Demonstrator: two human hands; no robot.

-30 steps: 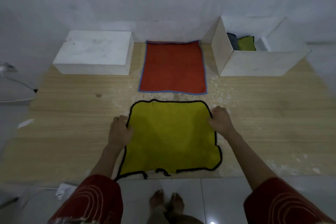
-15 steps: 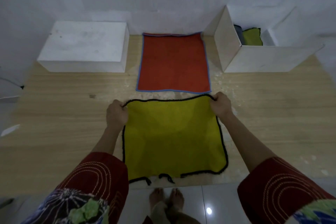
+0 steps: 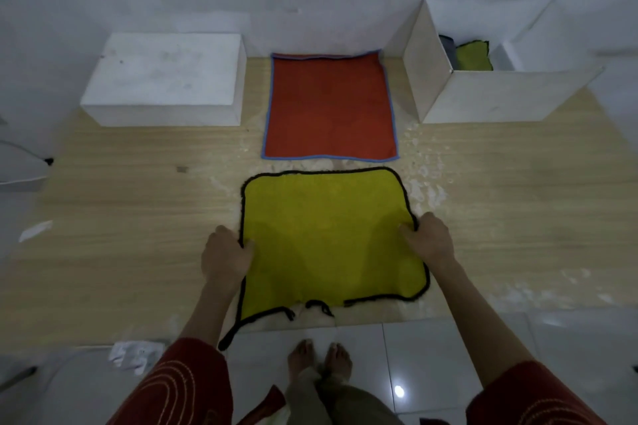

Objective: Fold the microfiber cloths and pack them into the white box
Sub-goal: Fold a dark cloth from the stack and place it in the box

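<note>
A yellow microfiber cloth [image 3: 328,238] with black trim lies spread flat on the wooden table [image 3: 121,217], and its near left corner hangs over the front edge. My left hand [image 3: 224,257] pinches the middle of its left edge, thumb on top. On the opposite side, my right hand [image 3: 429,240] holds the right edge the same way. An orange cloth [image 3: 328,107] with blue trim lies flat behind it. The open white box [image 3: 483,97] stands at the back right and holds a folded yellow-green cloth [image 3: 473,57] and a grey cloth [image 3: 447,45].
A closed white box [image 3: 165,76] stands at the back left against the wall. White crumbs or flakes [image 3: 424,166] are scattered on the table right of the cloths. Crumpled white paper [image 3: 134,354] lies on the tiled floor below the table's front edge.
My hands held the yellow cloth's far corners half a second ago. They have since slid back toward me to the middle of its side edges, and the cloth lies flatter.
</note>
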